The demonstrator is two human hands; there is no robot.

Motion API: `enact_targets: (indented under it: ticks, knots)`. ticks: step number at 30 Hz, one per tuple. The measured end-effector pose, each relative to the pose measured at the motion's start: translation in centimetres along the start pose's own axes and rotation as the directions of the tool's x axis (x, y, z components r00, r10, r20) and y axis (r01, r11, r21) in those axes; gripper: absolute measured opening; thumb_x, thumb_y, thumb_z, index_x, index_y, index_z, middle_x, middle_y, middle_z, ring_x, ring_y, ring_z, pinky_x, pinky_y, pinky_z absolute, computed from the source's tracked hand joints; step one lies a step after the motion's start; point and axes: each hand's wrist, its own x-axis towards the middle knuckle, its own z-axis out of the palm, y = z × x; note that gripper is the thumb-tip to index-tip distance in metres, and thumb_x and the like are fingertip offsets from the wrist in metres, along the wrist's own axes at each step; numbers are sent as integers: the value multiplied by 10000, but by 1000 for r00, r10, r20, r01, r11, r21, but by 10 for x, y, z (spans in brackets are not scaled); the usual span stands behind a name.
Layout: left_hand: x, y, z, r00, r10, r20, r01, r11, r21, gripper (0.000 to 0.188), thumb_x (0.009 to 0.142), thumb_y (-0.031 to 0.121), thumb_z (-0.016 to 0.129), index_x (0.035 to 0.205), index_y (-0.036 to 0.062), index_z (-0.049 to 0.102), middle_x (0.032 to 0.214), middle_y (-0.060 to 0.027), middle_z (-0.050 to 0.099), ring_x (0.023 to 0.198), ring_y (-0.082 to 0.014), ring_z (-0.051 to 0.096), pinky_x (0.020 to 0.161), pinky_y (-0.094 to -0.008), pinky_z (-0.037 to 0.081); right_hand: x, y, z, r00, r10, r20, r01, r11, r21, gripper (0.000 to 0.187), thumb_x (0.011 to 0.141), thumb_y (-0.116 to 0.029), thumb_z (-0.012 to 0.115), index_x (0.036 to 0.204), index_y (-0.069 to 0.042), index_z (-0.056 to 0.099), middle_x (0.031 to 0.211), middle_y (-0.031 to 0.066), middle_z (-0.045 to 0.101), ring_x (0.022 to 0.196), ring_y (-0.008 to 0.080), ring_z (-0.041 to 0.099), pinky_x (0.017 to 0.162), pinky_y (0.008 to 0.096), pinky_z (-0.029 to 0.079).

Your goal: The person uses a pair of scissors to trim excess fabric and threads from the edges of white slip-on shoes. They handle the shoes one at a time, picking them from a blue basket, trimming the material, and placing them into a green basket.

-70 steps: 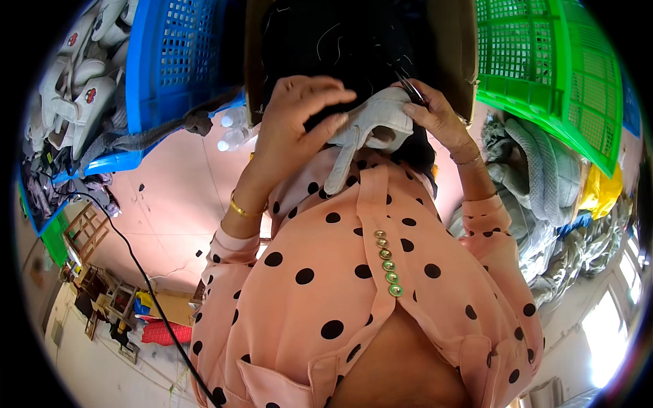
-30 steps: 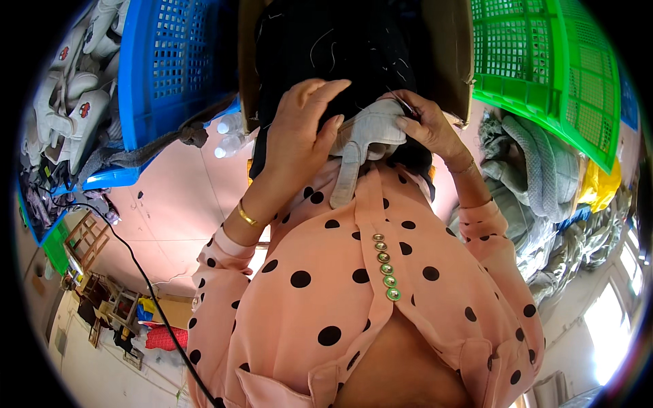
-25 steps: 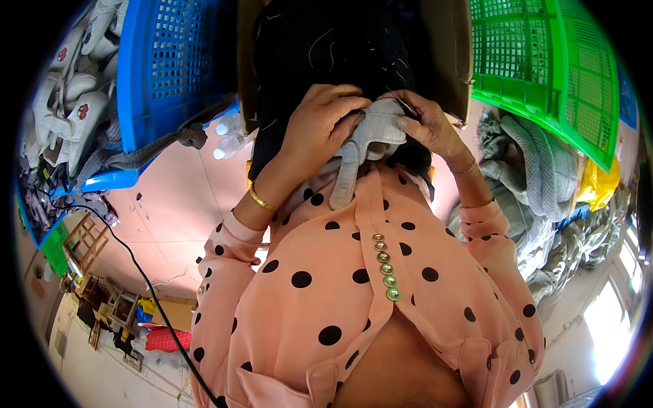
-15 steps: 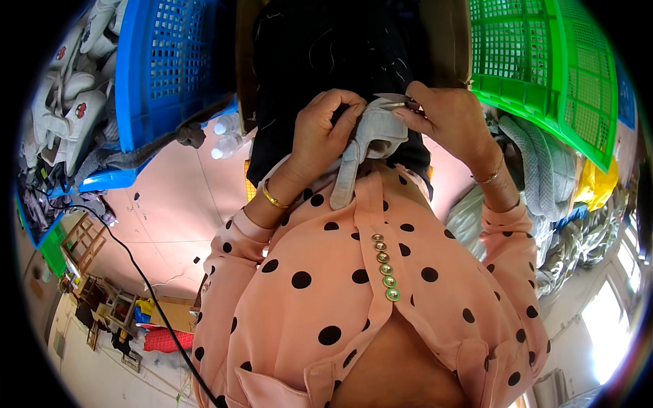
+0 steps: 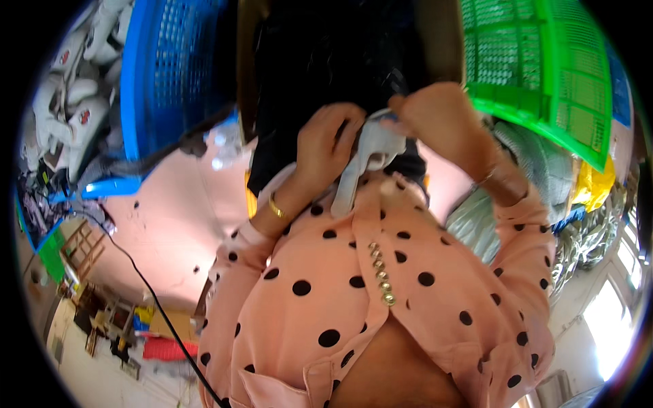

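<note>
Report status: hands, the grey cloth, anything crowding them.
Left hand and right hand both gripping grey cloth, held at chest height. Black garment right behind the cloth. Blue crate left, green crate right, both apart from hands.

- We see a bright daylight scene with strong, saturated colours.
- The strongest light comes from the window (image 5: 607,326) at the lower right, which is overexposed to white.
- The fisheye view bends everything near the black round rim.
- The middle is dark, and the hands look slightly soft.
</note>
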Motion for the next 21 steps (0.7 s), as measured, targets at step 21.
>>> enact_targets:
  ticks: [21]
  knots:
    - [-15,36,-49,947,-166,-276,169,986,-12,309,889,-65,516,1190,-36,579,1171,-166,620,1058,-271,610,918,-318,484,-18,-7,46,861,425,-278,-235,819,523,357,755,-364,690,909,-46,638,657,169,647,605,349,655,566,437,534]
